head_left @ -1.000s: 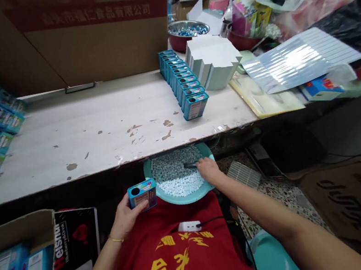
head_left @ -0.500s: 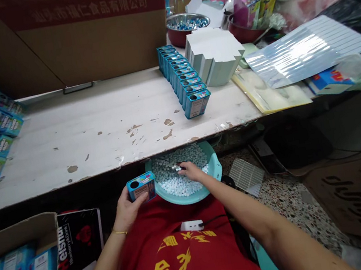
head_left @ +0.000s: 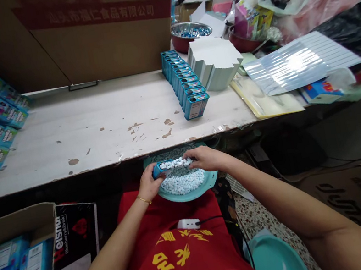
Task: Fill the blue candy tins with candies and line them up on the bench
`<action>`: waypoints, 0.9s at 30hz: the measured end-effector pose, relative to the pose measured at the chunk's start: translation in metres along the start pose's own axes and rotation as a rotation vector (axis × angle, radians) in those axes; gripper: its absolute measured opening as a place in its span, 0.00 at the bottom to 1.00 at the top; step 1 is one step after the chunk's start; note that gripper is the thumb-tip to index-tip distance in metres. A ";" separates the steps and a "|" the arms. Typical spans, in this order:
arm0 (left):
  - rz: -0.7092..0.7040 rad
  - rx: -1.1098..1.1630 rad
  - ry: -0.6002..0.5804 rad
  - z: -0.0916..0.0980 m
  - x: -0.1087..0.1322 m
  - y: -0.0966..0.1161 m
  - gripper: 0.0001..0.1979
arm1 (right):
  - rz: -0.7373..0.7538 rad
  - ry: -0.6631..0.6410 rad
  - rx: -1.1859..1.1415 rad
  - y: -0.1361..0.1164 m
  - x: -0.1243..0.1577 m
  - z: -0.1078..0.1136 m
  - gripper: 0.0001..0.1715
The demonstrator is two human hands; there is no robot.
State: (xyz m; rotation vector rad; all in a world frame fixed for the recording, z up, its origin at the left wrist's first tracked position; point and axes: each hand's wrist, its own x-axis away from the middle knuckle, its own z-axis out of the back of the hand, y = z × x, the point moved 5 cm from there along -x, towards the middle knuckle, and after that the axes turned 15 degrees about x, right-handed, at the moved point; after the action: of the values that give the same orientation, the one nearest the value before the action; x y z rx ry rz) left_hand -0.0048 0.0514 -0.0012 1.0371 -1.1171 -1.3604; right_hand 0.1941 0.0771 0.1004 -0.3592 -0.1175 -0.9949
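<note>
Over the teal basin (head_left: 206, 185), what are the hands doing?

The left hand (head_left: 149, 183), a gold bangle (head_left: 144, 200) at its wrist, is closed around a blue tin (head_left: 156, 171) held low and nearly level above the basin. Pale pellets (head_left: 175, 164) are heaped along the tin.

And the right hand (head_left: 205, 158)?

It's curved, its fingers (head_left: 187, 154) over those pellets at the tin's far end. I can't tell whether they're pinching any. More pellets (head_left: 184, 183) fill the basin below.

What's close by?

A white plug (head_left: 185, 224) sits against the red T-shirt (head_left: 175, 266), and an open carton (head_left: 8, 226) of blue boxes stands at lower left.

And farther out?

Past the basin's far rim runs the chipped white desk (head_left: 70, 126). On it, a row of blue tins (head_left: 185, 83) stands beside a stack of white-topped cartons (head_left: 215, 66). Beyond them, a steel bowl (head_left: 190, 31) holds blue-wrapped pieces.
</note>
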 end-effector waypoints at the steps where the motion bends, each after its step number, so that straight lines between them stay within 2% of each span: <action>1: -0.011 -0.020 -0.001 -0.002 0.000 -0.001 0.22 | -0.001 -0.010 0.083 -0.005 -0.001 0.005 0.19; 6: -0.049 -0.095 -0.004 -0.006 0.003 -0.001 0.20 | 0.016 -0.036 0.379 -0.035 -0.007 0.023 0.14; 10: -0.059 -0.118 -0.024 -0.011 0.003 0.000 0.20 | 0.036 -0.044 0.445 -0.058 -0.008 0.033 0.13; 12: -0.060 -0.115 -0.020 -0.010 0.001 0.000 0.20 | 0.021 -0.014 0.440 -0.056 -0.003 0.037 0.13; 15: -0.041 -0.066 0.028 0.001 0.002 -0.003 0.20 | -0.052 0.047 0.409 -0.025 0.008 0.031 0.13; 17: 0.000 -0.022 0.064 0.012 0.005 -0.005 0.21 | -0.161 0.045 0.340 0.005 0.014 0.010 0.12; 20: 0.102 -0.052 0.136 0.030 0.010 -0.005 0.25 | -0.360 -0.037 0.219 0.035 0.017 -0.046 0.09; 24: 0.226 -0.161 0.271 0.050 0.013 -0.001 0.30 | -0.506 -0.003 0.069 0.028 -0.013 -0.121 0.12; 27: 0.299 -0.216 0.275 0.054 0.017 0.005 0.29 | -0.601 0.060 -0.075 0.015 -0.044 -0.152 0.08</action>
State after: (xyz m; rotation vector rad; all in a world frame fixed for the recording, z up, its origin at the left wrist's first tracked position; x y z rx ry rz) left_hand -0.0580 0.0388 0.0139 0.8322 -0.8601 -1.0384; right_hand 0.1727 0.0667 -0.0573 -0.3696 -0.1374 -1.6058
